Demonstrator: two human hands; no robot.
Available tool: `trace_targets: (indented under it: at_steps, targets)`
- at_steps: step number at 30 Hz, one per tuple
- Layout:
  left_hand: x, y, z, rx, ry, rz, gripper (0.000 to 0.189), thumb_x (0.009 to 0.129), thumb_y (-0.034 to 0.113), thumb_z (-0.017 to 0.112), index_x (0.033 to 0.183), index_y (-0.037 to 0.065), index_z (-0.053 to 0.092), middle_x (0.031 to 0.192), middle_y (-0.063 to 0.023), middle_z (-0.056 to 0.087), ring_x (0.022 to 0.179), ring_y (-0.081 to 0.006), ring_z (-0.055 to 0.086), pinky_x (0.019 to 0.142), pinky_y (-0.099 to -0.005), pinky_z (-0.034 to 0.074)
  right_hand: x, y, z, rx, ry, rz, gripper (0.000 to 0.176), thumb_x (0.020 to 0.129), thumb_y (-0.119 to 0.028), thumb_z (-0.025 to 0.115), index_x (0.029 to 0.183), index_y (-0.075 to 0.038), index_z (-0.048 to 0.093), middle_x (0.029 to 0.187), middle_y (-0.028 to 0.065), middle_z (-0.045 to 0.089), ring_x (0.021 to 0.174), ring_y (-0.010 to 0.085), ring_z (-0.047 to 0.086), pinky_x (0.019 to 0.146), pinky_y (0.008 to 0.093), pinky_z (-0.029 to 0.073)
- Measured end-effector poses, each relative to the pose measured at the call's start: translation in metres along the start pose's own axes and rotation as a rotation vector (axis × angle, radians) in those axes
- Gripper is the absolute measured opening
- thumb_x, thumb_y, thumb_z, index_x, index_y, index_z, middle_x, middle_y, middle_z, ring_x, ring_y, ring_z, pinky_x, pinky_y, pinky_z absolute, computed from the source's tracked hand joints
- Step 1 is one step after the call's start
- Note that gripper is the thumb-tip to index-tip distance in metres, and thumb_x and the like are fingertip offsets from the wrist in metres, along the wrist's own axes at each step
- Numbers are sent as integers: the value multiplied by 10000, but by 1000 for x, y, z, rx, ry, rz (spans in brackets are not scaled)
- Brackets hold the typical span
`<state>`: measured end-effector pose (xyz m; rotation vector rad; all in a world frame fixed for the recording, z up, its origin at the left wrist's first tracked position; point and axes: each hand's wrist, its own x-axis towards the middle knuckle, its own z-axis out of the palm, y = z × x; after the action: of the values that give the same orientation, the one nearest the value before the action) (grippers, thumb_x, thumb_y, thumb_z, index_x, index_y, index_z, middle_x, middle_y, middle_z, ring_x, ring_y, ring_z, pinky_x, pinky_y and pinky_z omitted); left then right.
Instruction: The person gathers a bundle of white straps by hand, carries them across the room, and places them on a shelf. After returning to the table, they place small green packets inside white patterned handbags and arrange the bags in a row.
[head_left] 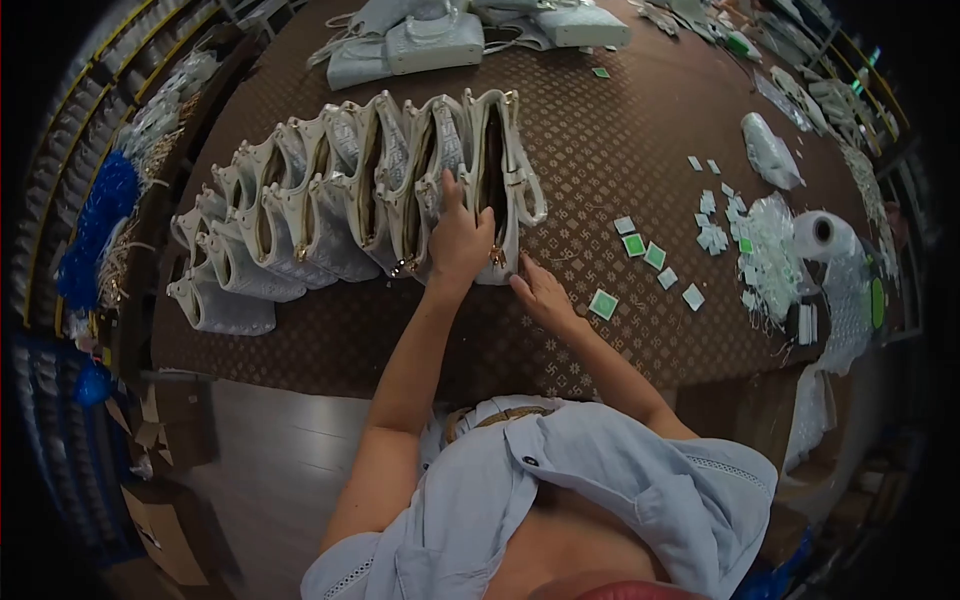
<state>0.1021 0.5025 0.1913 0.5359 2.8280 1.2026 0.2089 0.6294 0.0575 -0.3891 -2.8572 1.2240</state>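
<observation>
A row of pale, embossed handbags (340,215) stands upright with the tops gaping. My left hand (460,245) is at the handbag (492,150) on the right end of the row. Its thumb lies at that bag's opening and the index finger points along the outer left side, so the near rim sits between them. Gold-coloured hardware (498,258) hangs at the bag's front. Close to the lower right corner of the same bag, my right hand (545,297) has its fingers stretched out; whether they touch the bag is hard to tell.
Green and white square packets (633,245) lie to the right, with small white pieces (712,238) beyond. Clear plastic (770,265) and a roll of wrap (822,235) sit at the right edge. More pale bags (405,50) lie at the back. Shelving flanks the patterned table (590,150).
</observation>
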Motion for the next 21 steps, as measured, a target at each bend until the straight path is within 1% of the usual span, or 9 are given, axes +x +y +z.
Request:
trace_targets:
  at_steps: [2, 3, 7, 9, 13, 15, 17, 19, 21]
  targets:
    - [-4, -7, 6, -48, 84, 94, 717, 828, 229, 529, 1382, 41, 116, 1307, -240, 375, 1003, -379, 538, 784, -463, 444, -7, -1, -1, 31, 5, 27, 646, 888, -468, 383, 1348, -25, 279, 1313, 205, 385, 1237, 327, 340, 1017, 390, 264]
    - [-8, -9, 7, -96, 90, 130, 719, 832, 239, 530, 1380, 22, 119, 1346, -240, 321, 1130, -368, 457, 884, -438, 400, -13, -2, -1, 51, -3, 25, 615, 899, -422, 402, 1335, -1, 299, 1313, 214, 384, 1231, 320, 351, 1017, 367, 270]
    - [-27, -7, 1, -53, 137, 247, 622, 835, 143, 531, 1341, -38, 217, 1326, -244, 344, 1207, -394, 361, 976, -411, 321, -39, -6, 4, 100, 94, 39, 554, 886, -428, 413, 1264, -24, 405, 1199, 204, 482, 1144, 347, 417, 966, 418, 330]
    - [-45, -7, -7, -27, 281, 533, 538, 823, 64, 529, 1299, -38, 300, 1314, -252, 352, 1222, -392, 345, 991, -437, 302, -54, 0, 13, 66, 116, 58, 531, 887, -424, 414, 1253, -39, 424, 1198, 185, 486, 1136, 337, 426, 966, 411, 330]
    - [-86, -26, 3, -221, 124, 793, 467, 815, 29, 529, 1249, -35, 368, 1320, -252, 344, 1242, -383, 326, 1012, -460, 270, -105, 19, 21, -31, 159, 210, 505, 879, -419, 428, 1228, -57, 457, 1179, 131, 505, 1142, 309, 418, 946, 419, 345]
    - [-104, -38, 29, -215, -152, 939, 427, 813, 54, 547, 1210, -31, 413, 1322, -246, 346, 1247, -388, 314, 1020, -480, 253, -136, 33, 18, -36, 203, 288, 490, 872, -402, 448, 1222, -59, 463, 1180, 124, 504, 1141, 306, 416, 941, 429, 346]
    - [-117, -46, 60, -130, -288, 890, 492, 810, 123, 579, 1239, -24, 387, 1341, -245, 316, 1265, -381, 286, 1026, -485, 235, -165, 47, 14, -36, 220, 337, 477, 864, -384, 467, 1215, -60, 469, 1182, 118, 503, 1141, 304, 414, 936, 439, 346]
    - [-126, -66, 90, -9, -413, 810, 565, 806, 192, 611, 1268, -16, 362, 1360, -245, 287, 1282, -374, 258, 1033, -490, 218, -189, 63, 12, -83, 377, 469, 480, 844, -345, 513, 1228, -64, 456, 1219, 127, 479, 1170, 309, 397, 950, 443, 336]
    - [-126, -86, 131, 130, -496, 638, 828, 736, 386, 677, 1343, 8, 260, 1409, -235, 190, 1323, -352, 166, 1053, -497, 153, -205, 93, 17, -188, 521, 552, 525, 823, -328, 549, 1263, -72, 421, 1265, 147, 446, 1218, 316, 358, 974, 450, 319]
